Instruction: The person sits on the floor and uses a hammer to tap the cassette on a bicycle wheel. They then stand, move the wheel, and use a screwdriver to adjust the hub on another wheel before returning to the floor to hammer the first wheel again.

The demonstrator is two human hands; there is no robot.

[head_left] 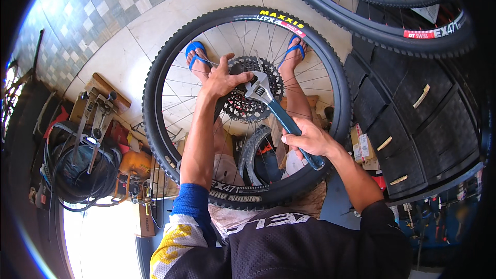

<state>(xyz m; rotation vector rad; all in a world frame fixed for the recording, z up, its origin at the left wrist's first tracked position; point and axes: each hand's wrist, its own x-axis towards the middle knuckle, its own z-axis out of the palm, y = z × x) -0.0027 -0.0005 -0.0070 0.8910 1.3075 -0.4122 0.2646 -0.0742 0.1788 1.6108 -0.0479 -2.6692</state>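
The wrench (282, 117), wrapped in the right hand's (310, 138) grip, slants up-left to its head over the wheel's (341, 88) gears (248, 108), beside the nearer left hand (224, 81), whose hold I cannot tell.

Right hand (308, 137) grips an adjustable wrench (283, 116) — left hand (221, 81) at its head — over a bicycle wheel (153, 103).

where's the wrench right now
In the head view, the wrench is just right of centre, slanting from the cassette into the right hand.
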